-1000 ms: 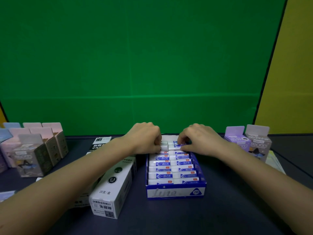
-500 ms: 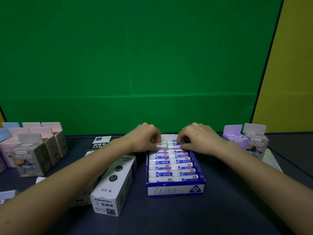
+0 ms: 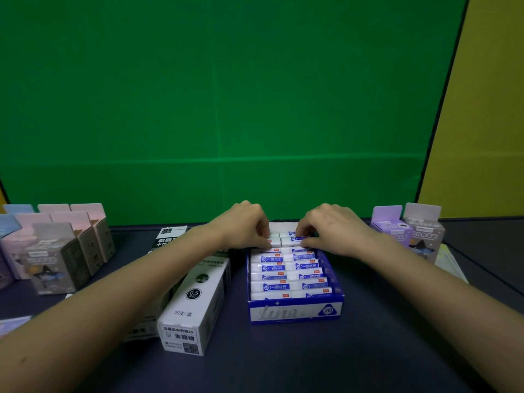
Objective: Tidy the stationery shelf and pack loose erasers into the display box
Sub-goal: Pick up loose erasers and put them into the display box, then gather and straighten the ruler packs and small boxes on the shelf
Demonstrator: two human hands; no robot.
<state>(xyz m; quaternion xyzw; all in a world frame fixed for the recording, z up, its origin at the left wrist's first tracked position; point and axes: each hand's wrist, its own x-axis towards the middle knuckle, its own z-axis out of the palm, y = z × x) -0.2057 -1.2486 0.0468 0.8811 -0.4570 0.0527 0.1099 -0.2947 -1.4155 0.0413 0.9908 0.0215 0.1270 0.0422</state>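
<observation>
A blue and white display box (image 3: 295, 312) marked 2B sits in the middle of the dark table. Two columns of white erasers with blue labels (image 3: 286, 275) fill it. At the box's far end, my left hand (image 3: 241, 226) pinches an eraser (image 3: 274, 241) between thumb and fingers. My right hand (image 3: 331, 229) pinches the neighbouring eraser (image 3: 292, 240) the same way. Both erasers sit raised above the packed rows. More white erasers (image 3: 283, 228) show behind the fingers.
A white 0.5 mm refill box (image 3: 195, 304) lies left of the display box, with a black one (image 3: 167, 236) behind it. Pastel boxes (image 3: 54, 248) stand at far left, purple ones (image 3: 408, 231) at far right. A green screen backs the table.
Both hands stay at the far end of the box, fingers shifting slightly on the two raised erasers. The view has tilted a little.
</observation>
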